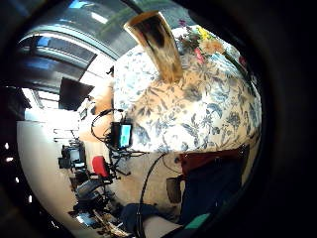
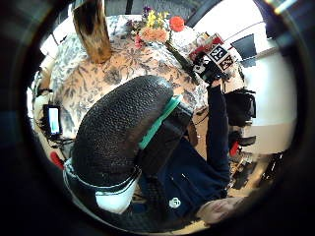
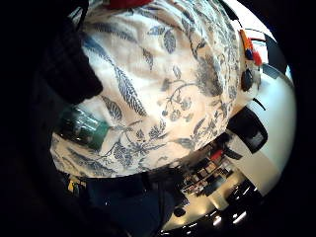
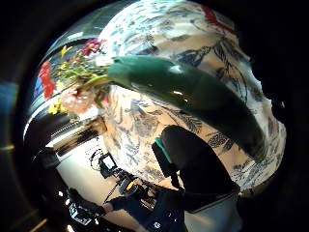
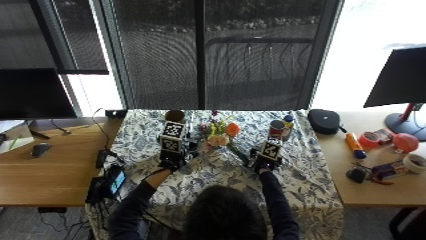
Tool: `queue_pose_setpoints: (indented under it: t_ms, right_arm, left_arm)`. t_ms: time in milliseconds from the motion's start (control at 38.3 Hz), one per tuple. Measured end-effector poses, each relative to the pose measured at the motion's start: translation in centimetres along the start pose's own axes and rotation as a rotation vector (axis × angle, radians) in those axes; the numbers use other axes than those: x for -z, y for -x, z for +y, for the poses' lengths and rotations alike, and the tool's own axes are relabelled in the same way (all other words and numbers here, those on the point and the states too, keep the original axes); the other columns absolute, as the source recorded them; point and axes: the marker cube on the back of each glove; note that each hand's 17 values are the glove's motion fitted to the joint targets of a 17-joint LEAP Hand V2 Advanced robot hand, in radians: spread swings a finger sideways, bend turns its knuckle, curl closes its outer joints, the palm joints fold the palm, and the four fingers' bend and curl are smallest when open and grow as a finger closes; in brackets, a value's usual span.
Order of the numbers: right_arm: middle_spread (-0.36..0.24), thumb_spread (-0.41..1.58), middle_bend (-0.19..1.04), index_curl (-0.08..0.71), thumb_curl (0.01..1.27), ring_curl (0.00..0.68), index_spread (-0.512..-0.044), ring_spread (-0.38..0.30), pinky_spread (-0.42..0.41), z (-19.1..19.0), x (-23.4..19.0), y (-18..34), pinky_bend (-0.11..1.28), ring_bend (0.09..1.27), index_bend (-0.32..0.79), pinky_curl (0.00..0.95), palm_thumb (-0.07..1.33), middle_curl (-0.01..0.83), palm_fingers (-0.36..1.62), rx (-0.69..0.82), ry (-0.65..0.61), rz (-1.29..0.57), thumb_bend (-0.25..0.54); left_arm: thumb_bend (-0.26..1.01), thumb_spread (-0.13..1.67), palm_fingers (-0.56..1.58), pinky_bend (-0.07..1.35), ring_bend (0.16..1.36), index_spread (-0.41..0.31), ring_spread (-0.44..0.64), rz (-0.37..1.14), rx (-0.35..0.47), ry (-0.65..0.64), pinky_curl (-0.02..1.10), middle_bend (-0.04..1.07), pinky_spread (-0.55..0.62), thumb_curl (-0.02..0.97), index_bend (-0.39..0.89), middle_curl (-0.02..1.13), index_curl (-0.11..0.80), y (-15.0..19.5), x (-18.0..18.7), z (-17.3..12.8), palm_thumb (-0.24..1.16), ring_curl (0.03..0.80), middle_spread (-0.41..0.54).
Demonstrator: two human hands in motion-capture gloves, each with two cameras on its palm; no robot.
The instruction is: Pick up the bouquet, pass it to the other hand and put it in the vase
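The bouquet point(image 5: 219, 133), with orange, yellow and purple flowers, lies on the flowered tablecloth point(image 5: 219, 172), its green wrapped stem point(image 5: 238, 150) pointing at my right hand point(image 5: 264, 159). That stem point(image 4: 193, 92) runs close across the right palm, and the fingers point(image 3: 69, 69) curl over its end point(image 3: 81, 126). The thumb point(image 4: 193, 164) stands a little apart from it. A brown vase point(image 5: 175, 116) stands upright at the table's back left. My left hand point(image 5: 172, 159) hovers in front of the vase point(image 1: 156, 44) and holds nothing, its thumb point(image 2: 118, 132) relaxed.
A red can and a small bottle point(image 5: 279, 127) stand right of the flowers. A black pouch point(image 5: 324, 121) lies at the cloth's back right corner. Tape rolls and tools point(image 5: 383, 160) lie on the bare wood at the right. A phone point(image 5: 112, 182) lies at the left edge.
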Motion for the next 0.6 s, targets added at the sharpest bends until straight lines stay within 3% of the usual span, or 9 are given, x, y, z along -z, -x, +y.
queue_pose_setpoints:
  t_ms: [157, 235, 339, 365, 418, 470, 522, 600]
  right_arm:
    - [-0.057, 1.08, 0.31, 0.156, 0.31, 0.377, -0.149, -0.134, -0.017, -3.2, 0.3, -1.0, 0.54, 0.64, 0.06, 0.36, 0.46, 0.421, 0.81, -0.388, -0.47, 0.139, -0.006]
    - [-0.065, 1.09, 0.33, 0.166, 0.32, 0.378, -0.149, -0.143, -0.032, -4.1, 0.4, -1.2, 0.53, 0.61, 0.09, 0.359, 0.53, 0.43, 0.85, -0.502, -0.603, 0.2, 0.011]
    - [-0.09, 1.09, 0.35, 0.183, 0.34, 0.384, -0.16, -0.167, -0.063, -4.6, 0.3, -0.8, 0.5, 0.61, 0.11, 0.351, 0.62, 0.445, 0.93, -0.494, -0.635, 0.242, 0.034]
    - [-0.1, 1.09, 0.35, 0.197, 0.36, 0.397, -0.17, -0.174, -0.11, -4.7, 0.3, -0.7, 0.5, 0.63, 0.14, 0.357, 0.7, 0.454, 1.02, -0.484, -0.639, 0.246, 0.08]
    - [-0.114, 1.09, 0.33, 0.211, 0.36, 0.394, -0.189, -0.185, -0.167, -4.8, 0.3, -0.6, 0.5, 0.63, 0.18, 0.354, 0.77, 0.453, 1.14, -0.48, -0.635, 0.242, 0.102]
    - [-0.123, 1.09, 0.33, 0.228, 0.37, 0.406, -0.197, -0.19, -0.192, -4.8, 0.4, -0.5, 0.5, 0.63, 0.17, 0.362, 0.78, 0.46, 1.14, -0.469, -0.645, 0.235, 0.098]
    - [-0.129, 1.11, 0.34, 0.265, 0.38, 0.417, -0.209, -0.197, -0.212, -4.4, 0.7, -0.4, 0.48, 0.62, 0.24, 0.366, 0.85, 0.473, 1.19, -0.454, -0.668, 0.228, 0.131]
    - [-0.152, 1.06, 0.32, 0.284, 0.42, 0.432, -0.218, -0.21, -0.248, -3.8, 0.1, 0.0, 0.53, 0.64, 0.21, 0.386, 0.93, 0.477, 1.27, -0.375, -0.604, 0.173, 0.147]
  left_arm:
    - [-0.02, 1.05, 0.1, 0.45, 0.66, -0.026, 0.35, 0.006, 0.009, 0.005, 0.32, 0.19, 0.38, 0.255, 0.13, 0.34, 0.24, 0.0, 0.3, 0.2, 0.0, 0.26, 0.244]
    - [-0.02, 1.05, 0.1, 0.45, 0.66, -0.026, 0.35, 0.008, 0.009, 0.011, 0.33, 0.19, 0.38, 0.257, 0.13, 0.34, 0.24, 0.0, 0.3, 0.3, 0.0, 0.26, 0.244]
    - [-0.02, 1.06, 0.1, 0.45, 0.66, -0.026, 0.35, 0.008, 0.0, 0.002, 0.33, 0.19, 0.38, 0.259, 0.13, 0.34, 0.241, 0.0, -0.3, -0.2, 0.0, 0.261, 0.244]
    - [-0.02, 1.06, 0.1, 0.45, 0.66, -0.026, 0.35, 0.008, 0.0, 0.006, 0.33, 0.19, 0.38, 0.259, 0.13, 0.34, 0.241, 0.0, -0.3, -0.1, 0.0, 0.262, 0.244]
    - [-0.02, 1.06, 0.1, 0.45, 0.66, -0.026, 0.36, 0.009, 0.003, 0.017, 0.33, 0.19, 0.38, 0.26, 0.13, 0.34, 0.242, -0.1, 0.0, 0.2, 0.0, 0.26, 0.244]
    - [-0.02, 1.06, 0.1, 0.45, 0.65, -0.026, 0.36, 0.009, 0.006, 0.026, 0.33, 0.2, 0.38, 0.261, 0.13, 0.34, 0.242, -0.1, 0.1, 0.4, 0.0, 0.261, 0.244]
    - [-0.02, 1.06, 0.1, 0.45, 0.65, -0.026, 0.36, 0.009, 0.007, 0.032, 0.33, 0.2, 0.38, 0.261, 0.13, 0.34, 0.242, 0.0, 0.2, 0.5, 0.0, 0.26, 0.244]
    - [-0.02, 1.06, 0.1, 0.45, 0.65, -0.026, 0.36, 0.019, 0.011, 0.031, 0.33, 0.19, 0.38, 0.262, 0.13, 0.34, 0.242, 0.3, 0.1, 0.2, 0.0, 0.261, 0.244]
